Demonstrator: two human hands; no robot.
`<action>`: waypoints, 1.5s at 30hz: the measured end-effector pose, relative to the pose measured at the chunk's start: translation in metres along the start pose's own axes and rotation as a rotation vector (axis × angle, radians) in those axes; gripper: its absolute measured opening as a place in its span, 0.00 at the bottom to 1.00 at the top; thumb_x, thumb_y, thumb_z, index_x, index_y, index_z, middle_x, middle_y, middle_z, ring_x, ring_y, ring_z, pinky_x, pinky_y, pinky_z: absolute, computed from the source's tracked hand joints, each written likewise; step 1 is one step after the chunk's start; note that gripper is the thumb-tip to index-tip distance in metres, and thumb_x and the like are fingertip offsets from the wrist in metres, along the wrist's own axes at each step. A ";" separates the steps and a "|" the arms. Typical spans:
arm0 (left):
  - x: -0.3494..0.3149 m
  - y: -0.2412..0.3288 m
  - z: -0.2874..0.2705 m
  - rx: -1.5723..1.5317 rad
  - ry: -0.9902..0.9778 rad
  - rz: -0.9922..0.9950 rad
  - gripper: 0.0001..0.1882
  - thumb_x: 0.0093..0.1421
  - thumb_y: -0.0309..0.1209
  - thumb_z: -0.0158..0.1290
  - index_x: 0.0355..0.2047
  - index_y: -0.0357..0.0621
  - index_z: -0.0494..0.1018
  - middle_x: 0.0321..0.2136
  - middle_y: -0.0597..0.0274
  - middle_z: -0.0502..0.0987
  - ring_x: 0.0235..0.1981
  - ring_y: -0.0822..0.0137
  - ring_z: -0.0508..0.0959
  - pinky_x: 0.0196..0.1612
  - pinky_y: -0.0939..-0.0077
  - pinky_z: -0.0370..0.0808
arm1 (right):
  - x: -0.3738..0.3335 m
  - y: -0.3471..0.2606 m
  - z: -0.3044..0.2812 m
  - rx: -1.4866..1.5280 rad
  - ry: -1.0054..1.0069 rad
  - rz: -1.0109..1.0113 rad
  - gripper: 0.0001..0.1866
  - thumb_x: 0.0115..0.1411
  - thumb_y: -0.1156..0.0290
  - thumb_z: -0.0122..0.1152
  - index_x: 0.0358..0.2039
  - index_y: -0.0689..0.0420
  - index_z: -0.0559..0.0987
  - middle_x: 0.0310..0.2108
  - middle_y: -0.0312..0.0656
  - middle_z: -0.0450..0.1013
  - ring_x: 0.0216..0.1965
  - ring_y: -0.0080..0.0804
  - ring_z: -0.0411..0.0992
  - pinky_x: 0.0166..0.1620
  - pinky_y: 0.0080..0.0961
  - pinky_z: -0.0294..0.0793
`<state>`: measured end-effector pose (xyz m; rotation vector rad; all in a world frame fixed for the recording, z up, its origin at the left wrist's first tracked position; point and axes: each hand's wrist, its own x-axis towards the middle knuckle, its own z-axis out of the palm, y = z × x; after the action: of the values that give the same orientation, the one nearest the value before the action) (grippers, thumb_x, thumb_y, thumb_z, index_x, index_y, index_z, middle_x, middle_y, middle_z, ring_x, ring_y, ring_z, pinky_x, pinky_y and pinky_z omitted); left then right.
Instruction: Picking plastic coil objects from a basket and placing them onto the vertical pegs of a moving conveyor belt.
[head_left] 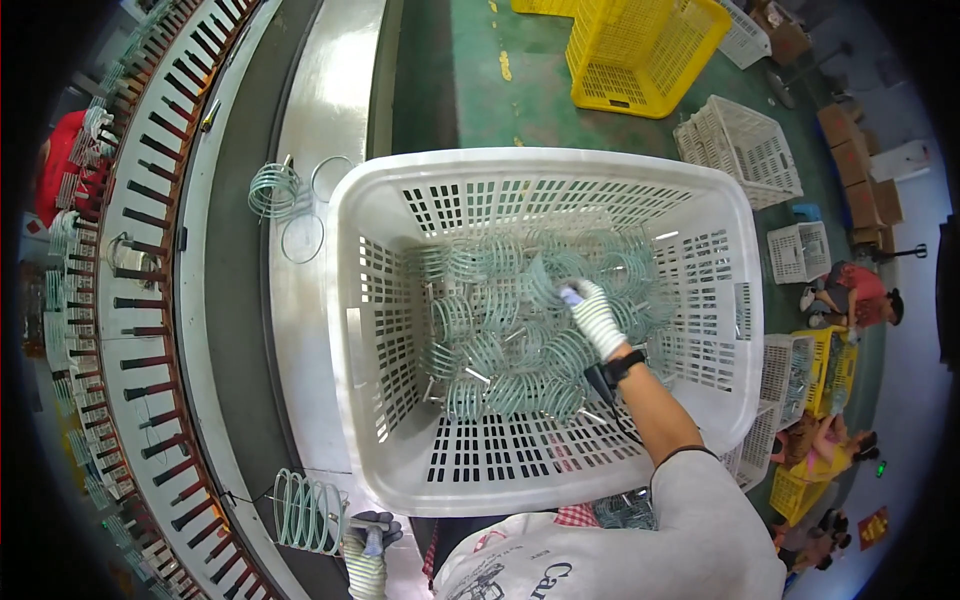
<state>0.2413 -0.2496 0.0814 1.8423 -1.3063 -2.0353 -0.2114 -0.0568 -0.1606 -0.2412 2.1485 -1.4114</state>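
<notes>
My right hand (592,312), in a striped glove with bluish fingertips, reaches down into a large white slotted plastic basket (740,420). Its fingers are closed at a pale green spiral coil (543,280), and motion blurs the spot slightly. Many similar coils (470,320) with straight end pieces fill the basket floor in rows. Outside the basket's near left corner, my left hand (370,545), gloved alike, grips the straight end of another pale green coil (305,512). That coil lies over the edge of the metal bench.
Another coil (273,190) and loose rings (302,238) lie on the metal bench (310,330) left of the basket. Beyond runs a curved rack of dark bars (145,305). Yellow crates (640,60) and white crates (740,150) stand on the green floor; people sit farther right.
</notes>
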 end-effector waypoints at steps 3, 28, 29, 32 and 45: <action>-0.002 0.021 0.001 0.012 -0.013 0.025 0.10 0.60 0.27 0.45 0.41 0.37 0.62 0.34 0.50 0.73 0.29 0.65 0.77 0.33 0.70 0.79 | -0.021 -0.086 -0.020 0.362 -0.045 0.172 0.15 0.55 0.60 0.58 0.35 0.59 0.75 0.19 0.30 0.68 0.15 0.14 0.61 0.19 0.13 0.60; 0.181 0.185 -0.160 0.026 0.517 0.994 0.11 0.53 0.32 0.51 0.35 0.41 0.73 0.33 0.52 0.77 0.31 0.49 0.76 0.35 0.59 0.71 | -0.253 -0.234 0.087 0.583 -0.267 -0.063 0.10 0.56 0.63 0.56 0.32 0.54 0.70 0.19 0.27 0.63 0.14 0.12 0.56 0.16 0.10 0.53; 0.189 0.188 -0.170 0.258 0.698 0.998 0.12 0.53 0.33 0.51 0.35 0.40 0.73 0.33 0.51 0.76 0.32 0.48 0.76 0.35 0.59 0.71 | -0.256 -0.233 0.092 0.574 -0.290 -0.068 0.10 0.56 0.63 0.56 0.32 0.54 0.70 0.19 0.27 0.63 0.14 0.12 0.56 0.16 0.10 0.53; 0.195 0.179 -0.194 0.139 0.865 1.073 0.17 0.54 0.34 0.50 0.42 0.39 0.68 0.41 0.53 0.73 0.38 0.57 0.74 0.42 0.66 0.69 | -0.267 -0.231 0.100 0.542 -0.205 -0.055 0.12 0.56 0.63 0.56 0.36 0.55 0.70 0.25 0.27 0.67 0.16 0.11 0.58 0.18 0.08 0.56; 0.127 0.095 -0.322 0.199 1.171 0.872 0.18 0.57 0.37 0.48 0.41 0.36 0.69 0.32 0.44 0.76 0.31 0.47 0.74 0.36 0.63 0.69 | -0.291 -0.242 0.149 0.437 -0.295 -0.065 0.14 0.53 0.59 0.58 0.30 0.56 0.69 0.14 0.31 0.62 0.10 0.17 0.57 0.13 0.12 0.54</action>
<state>0.4393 -0.5485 0.0769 1.5613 -1.4462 -0.2756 0.0747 -0.1531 0.1122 -0.3289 1.5665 -1.7203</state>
